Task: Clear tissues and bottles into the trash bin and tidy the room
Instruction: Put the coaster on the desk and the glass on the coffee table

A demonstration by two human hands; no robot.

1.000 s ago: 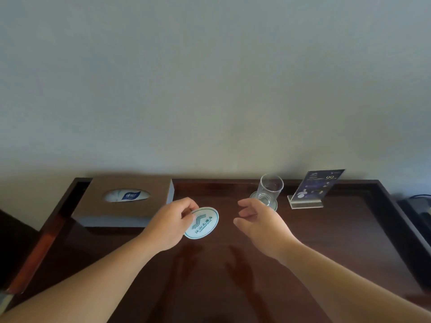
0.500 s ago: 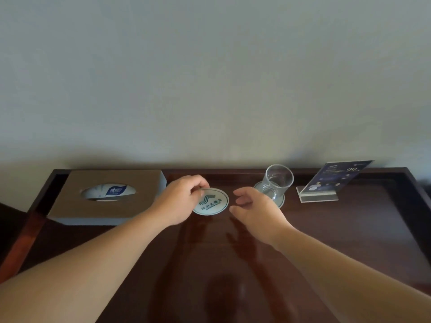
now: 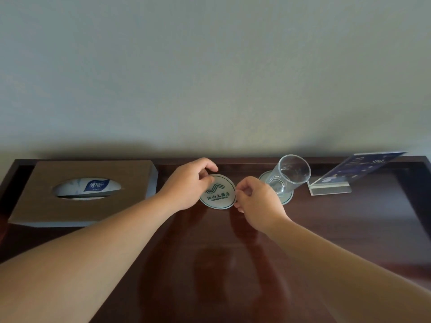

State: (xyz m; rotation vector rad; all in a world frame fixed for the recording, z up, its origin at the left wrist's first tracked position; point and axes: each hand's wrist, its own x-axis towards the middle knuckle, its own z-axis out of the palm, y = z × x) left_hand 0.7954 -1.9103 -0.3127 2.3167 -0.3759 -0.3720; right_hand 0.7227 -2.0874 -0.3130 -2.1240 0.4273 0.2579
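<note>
A round white coaster (image 3: pixel 219 193) with green print lies on the dark wooden desk (image 3: pixel 210 252) near the back wall. My left hand (image 3: pixel 186 185) pinches its left edge between thumb and fingers. My right hand (image 3: pixel 256 201) pinches its right edge with curled fingers. A brown tissue box (image 3: pixel 77 194) with a blue-and-white tissue pack showing in its slot sits at the left. No bottle or trash bin is in view.
An empty clear glass (image 3: pixel 289 176) stands on a second coaster (image 3: pixel 286 199) just right of my right hand. A clear acrylic sign holder (image 3: pixel 345 178) with a dark blue card is at the back right. The wall rises directly behind the desk.
Both hands moved toward the back of the desk with the coaster. My right hand closed in and took hold of the coaster's right edge, and the coaster now lies flat.
</note>
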